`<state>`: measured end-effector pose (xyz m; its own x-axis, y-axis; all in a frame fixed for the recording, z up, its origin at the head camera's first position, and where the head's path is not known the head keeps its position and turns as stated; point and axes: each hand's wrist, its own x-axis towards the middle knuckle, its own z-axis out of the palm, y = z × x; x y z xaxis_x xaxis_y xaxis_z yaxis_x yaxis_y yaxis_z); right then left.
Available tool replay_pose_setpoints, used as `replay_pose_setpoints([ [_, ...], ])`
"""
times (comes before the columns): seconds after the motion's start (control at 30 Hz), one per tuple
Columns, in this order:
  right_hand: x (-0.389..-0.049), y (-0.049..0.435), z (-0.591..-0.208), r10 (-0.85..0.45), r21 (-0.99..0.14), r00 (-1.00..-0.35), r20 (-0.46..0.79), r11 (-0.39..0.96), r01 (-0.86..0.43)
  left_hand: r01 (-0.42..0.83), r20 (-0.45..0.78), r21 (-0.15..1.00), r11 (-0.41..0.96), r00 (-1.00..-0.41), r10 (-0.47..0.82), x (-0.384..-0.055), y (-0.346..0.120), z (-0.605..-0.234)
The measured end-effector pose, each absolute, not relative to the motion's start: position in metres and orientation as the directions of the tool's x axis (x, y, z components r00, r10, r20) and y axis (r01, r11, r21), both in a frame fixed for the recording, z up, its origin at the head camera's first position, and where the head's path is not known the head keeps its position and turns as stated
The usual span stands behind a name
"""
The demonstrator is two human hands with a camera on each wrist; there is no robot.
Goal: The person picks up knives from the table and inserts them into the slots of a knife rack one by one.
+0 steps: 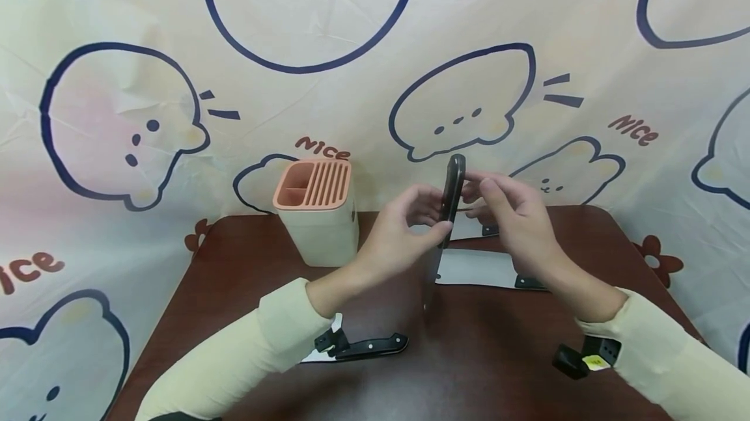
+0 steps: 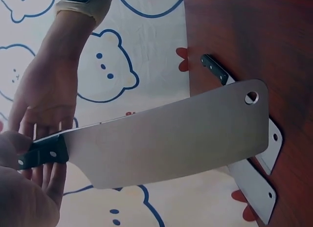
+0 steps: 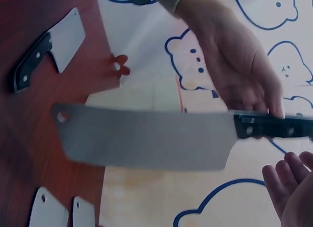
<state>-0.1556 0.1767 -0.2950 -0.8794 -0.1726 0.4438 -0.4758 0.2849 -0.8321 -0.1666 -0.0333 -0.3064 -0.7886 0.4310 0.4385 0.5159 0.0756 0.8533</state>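
Observation:
My left hand (image 1: 404, 229) grips the black handle of a broad cleaver (image 2: 166, 136), thumb on one side and fingers on the other. The cleaver hangs blade-down over the table in the head view, seen nearly edge-on. Beside the handle, on its other side, is my right hand (image 1: 518, 216), its fingers loosely bent and not wrapped round it. In the right wrist view the right fingers (image 3: 281, 180) stand apart from the handle. Behind the hands lie a cleaver (image 1: 477, 268) and, farther back, another blade (image 1: 463, 227), partly hidden by the hands.
A cream knife block (image 1: 328, 235) with an orange slotted top stands at the back left of the brown table (image 1: 234, 278). Near the front lies a black-handled knife (image 1: 375, 346), its blade partly covered by my left sleeve. A patterned cloth (image 1: 328, 108) hangs behind the table.

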Motion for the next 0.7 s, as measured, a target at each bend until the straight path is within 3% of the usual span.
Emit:
replay_pose_setpoints([
  [0.27,-0.154,0.201,-0.306,-0.256,-0.760,-0.868,0.425,0.420,-0.496,0.513,0.431,0.853,0.097,-0.796,0.425,-0.166,-0.047,-0.302],
  [0.47,-0.154,0.225,-0.328,-0.298,-0.628,-0.846,0.442,0.571,-0.529,0.514,0.438,0.854,0.083,-0.795,0.420,-0.166,-0.055,-0.297],
  [0.7,-0.158,0.256,-0.353,-0.320,-0.528,-0.824,0.468,0.646,-0.551,0.529,0.466,0.845,0.076,-0.799,0.380,-0.168,-0.066,-0.292],
])
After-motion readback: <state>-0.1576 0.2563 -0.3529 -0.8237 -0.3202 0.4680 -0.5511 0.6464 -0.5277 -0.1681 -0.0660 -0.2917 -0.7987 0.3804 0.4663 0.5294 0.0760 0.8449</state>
